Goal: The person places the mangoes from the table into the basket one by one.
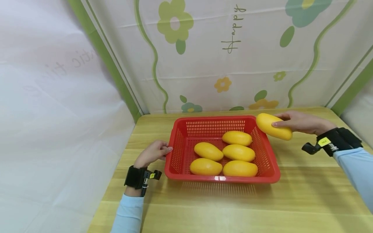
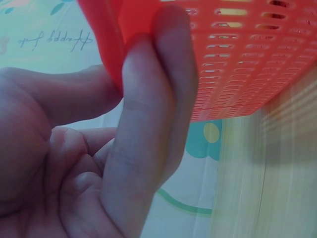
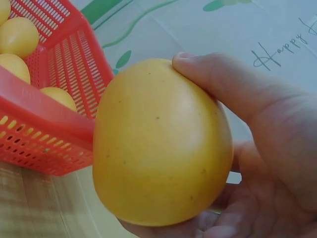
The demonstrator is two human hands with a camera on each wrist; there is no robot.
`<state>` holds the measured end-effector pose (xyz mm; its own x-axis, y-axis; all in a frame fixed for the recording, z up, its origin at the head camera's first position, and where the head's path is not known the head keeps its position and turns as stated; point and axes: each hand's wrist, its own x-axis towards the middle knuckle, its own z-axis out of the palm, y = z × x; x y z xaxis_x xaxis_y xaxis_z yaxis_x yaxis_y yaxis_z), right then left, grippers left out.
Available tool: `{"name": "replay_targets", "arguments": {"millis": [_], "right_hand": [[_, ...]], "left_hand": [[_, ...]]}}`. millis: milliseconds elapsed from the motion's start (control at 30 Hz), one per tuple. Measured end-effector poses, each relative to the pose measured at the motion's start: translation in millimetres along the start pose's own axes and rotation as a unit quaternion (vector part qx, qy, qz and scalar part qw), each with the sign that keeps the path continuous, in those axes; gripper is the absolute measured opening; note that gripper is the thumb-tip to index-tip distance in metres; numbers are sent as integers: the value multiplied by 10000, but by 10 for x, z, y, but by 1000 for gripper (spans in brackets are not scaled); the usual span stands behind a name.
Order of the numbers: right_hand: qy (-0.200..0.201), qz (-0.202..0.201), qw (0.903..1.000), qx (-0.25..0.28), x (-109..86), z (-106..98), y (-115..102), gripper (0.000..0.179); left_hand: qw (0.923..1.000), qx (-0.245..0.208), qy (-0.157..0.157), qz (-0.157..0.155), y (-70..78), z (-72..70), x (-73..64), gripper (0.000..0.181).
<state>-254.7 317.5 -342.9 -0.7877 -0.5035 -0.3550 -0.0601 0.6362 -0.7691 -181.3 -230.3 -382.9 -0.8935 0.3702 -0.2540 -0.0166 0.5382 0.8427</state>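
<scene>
A red plastic basket [image 1: 186, 177] with slotted walls stands on the table, several yellow mangoes [image 1: 237, 153] lying in it. At its left rim, my left hand [image 1: 152, 153] pinches the edge; the left wrist view shows thumb and curled fingers [image 2: 143, 99] on either side of the rim. My right hand [image 1: 303, 122] grips another mango [image 1: 274, 127] just beyond the basket's right rim, raised above the table. In the right wrist view this mango [image 3: 158, 144] fills the middle, with the thumb on top and the other fingers partly hidden beneath it.
The wooden table [image 1: 221, 207] ends at a back curtain [image 1: 204, 64] printed with flowers. Another white sheet [image 1: 58, 129] hangs along the left side. Each wrist wears a black strap with a small camera.
</scene>
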Motion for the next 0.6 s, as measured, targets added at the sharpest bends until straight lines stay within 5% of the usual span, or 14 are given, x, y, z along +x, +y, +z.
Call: {"name": "replay_targets", "arguments": {"millis": [600], "right_hand": [[-62,-163,9998,-22,151,108,-201,61]], "left_hand": [[10000,-47,-19,27,-15,-6,2,24]]}}
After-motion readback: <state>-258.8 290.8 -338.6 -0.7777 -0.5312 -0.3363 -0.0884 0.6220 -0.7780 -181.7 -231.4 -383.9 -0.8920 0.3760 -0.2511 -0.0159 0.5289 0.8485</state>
